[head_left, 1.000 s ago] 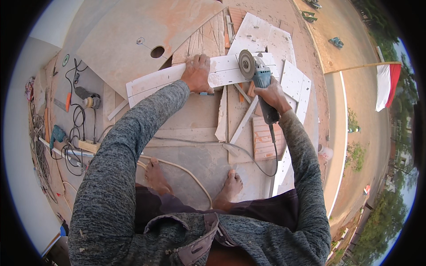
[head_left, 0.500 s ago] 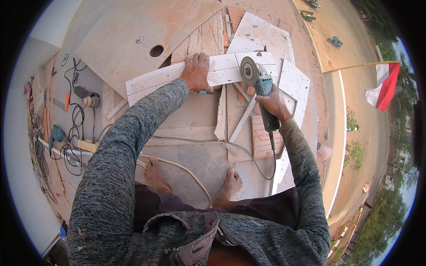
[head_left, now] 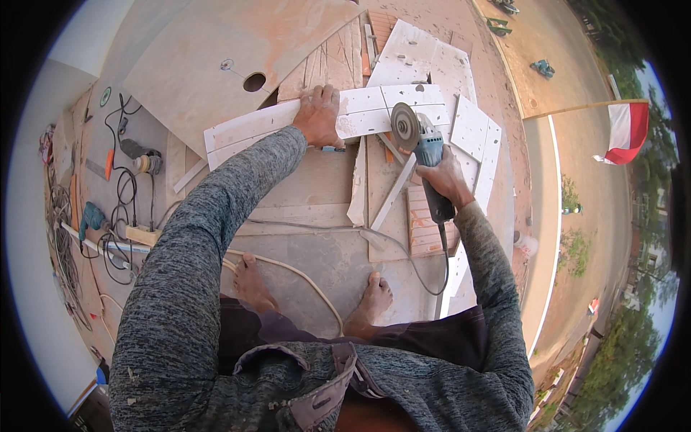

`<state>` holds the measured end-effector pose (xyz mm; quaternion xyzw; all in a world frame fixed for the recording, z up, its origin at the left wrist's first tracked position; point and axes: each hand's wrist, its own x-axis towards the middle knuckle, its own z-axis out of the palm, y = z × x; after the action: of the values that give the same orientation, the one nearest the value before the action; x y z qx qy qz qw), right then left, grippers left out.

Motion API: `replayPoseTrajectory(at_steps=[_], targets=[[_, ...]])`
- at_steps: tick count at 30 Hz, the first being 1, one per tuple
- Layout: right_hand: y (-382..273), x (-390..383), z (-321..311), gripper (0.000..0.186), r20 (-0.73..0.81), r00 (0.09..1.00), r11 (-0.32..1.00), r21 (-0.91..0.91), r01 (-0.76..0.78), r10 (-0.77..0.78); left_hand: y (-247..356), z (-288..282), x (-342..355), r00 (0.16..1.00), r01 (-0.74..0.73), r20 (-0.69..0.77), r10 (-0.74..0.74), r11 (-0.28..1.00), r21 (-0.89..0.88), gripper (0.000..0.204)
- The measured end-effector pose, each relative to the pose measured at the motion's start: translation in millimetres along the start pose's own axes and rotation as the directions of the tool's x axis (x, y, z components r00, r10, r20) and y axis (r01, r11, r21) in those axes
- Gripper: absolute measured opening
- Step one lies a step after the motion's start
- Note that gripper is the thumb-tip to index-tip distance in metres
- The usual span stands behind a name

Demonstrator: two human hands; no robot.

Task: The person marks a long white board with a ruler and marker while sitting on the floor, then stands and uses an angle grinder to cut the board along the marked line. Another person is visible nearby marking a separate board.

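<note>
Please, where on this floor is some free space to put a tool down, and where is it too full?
Free: the big pinkish board beyond the left hand, around its round hole, and the grey floor between the bare feet. Crowded: the cables and tools on the left, and the stacked tile pieces by the angle grinder.

The right hand (head_left: 445, 180) grips the angle grinder (head_left: 425, 155), and its disc (head_left: 404, 126) stands just at the long white tile (head_left: 338, 119). To the left of the grip, the left hand (head_left: 318, 115) presses on this tile and blocks that side. Below the grip, thin tile strips (head_left: 392, 194) and the grinder cable (head_left: 425, 277) cross the way. Right of the grip, white tile pieces (head_left: 476, 137) lie close. Beyond the disc, a bare plywood sheet (head_left: 209, 57) gives open room.
</note>
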<state>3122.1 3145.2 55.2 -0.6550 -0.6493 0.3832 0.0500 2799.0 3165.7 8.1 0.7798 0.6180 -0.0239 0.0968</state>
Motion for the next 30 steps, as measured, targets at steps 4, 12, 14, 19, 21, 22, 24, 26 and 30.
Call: replayPoseTrajectory(at_steps=[4, 12, 14, 19, 21, 22, 24, 26, 30], targets=[[6, -2, 3, 0.075, -0.004, 1.0, 0.999, 0.034, 0.015, -0.015, 0, 2, 0, 1.0, -0.005, -0.019, 0.005, 1.0, 0.008, 0.124], [4, -7, 2, 0.077, 0.011, 1.0, 0.999, 0.037, -0.004, 0.003, 2, -4, -1, 1.0, -0.003, 0.016, 0.003, 1.0, -0.001, 0.121], [4, -5, 2, 0.077, 0.03, 1.0, 0.999, 0.053, -0.009, 0.007, 1, -2, -1, 1.0, -0.004, -0.003, 0.004, 1.0, 0.002, 0.12], [6, 2, 3, 0.076, -0.009, 1.0, 1.0, -0.002, 0.008, -0.008, 2, -2, 0, 1.0, -0.016, -0.018, 0.016, 0.999, -0.032, 0.117], [4, 5, 3, 0.075, -0.005, 1.0, 1.0, 0.0, 0.008, -0.008, 1, -1, -1, 0.999, -0.02, -0.028, 0.019, 0.999, -0.031, 0.116], [4, 7, 3, 0.075, -0.001, 1.0, 1.0, 0.015, 0.012, -0.012, 1, -1, -1, 0.999, -0.021, -0.034, 0.02, 0.999, -0.031, 0.116], [-1, 9, 2, 0.074, 0.0, 1.0, 1.0, 0.024, 0.016, -0.016, 0, 0, -1, 0.999, -0.018, -0.031, 0.017, 0.999, -0.03, 0.116], [-7, 9, 1, 0.074, -0.008, 1.0, 1.0, 0.008, 0.017, -0.016, 0, 1, -1, 0.999, -0.012, -0.031, 0.011, 1.0, -0.024, 0.116], [-3, 12, 4, 0.072, -0.02, 1.0, 0.999, 0.036, 0.009, -0.008, 1, 0, -1, 1.0, -0.004, -0.019, 0.004, 1.0, -0.018, 0.117]])
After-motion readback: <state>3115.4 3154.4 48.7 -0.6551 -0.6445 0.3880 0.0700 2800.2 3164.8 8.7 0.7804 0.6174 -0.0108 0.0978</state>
